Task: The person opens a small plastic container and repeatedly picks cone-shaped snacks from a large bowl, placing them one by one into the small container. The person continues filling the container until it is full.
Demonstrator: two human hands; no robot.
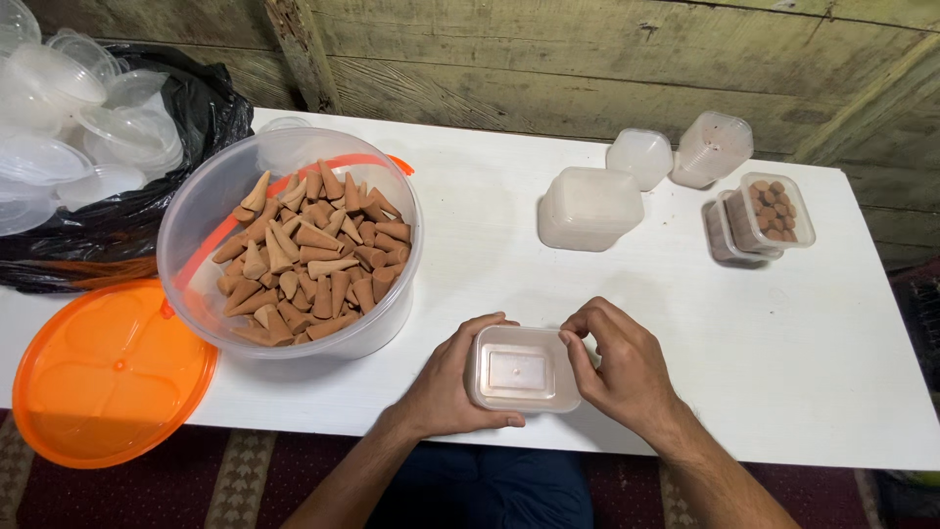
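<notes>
A small clear plastic box (519, 370) with its lid on sits near the front edge of the white table (803, 372). My left hand (452, 384) grips its left side and my right hand (619, 367) presses on its right side and top edge. Brown contents show faintly through the box wall. To the left stands a big round clear tub (201, 211) filled with several brown cone-shaped pieces (313, 260).
An orange round lid (103, 367) lies at the table's front left. A black bag (211, 108) of empty clear containers sits far left. Upturned clear boxes (587, 208) and two filled boxes (769, 211) stand at the back right. A wooden wall runs behind.
</notes>
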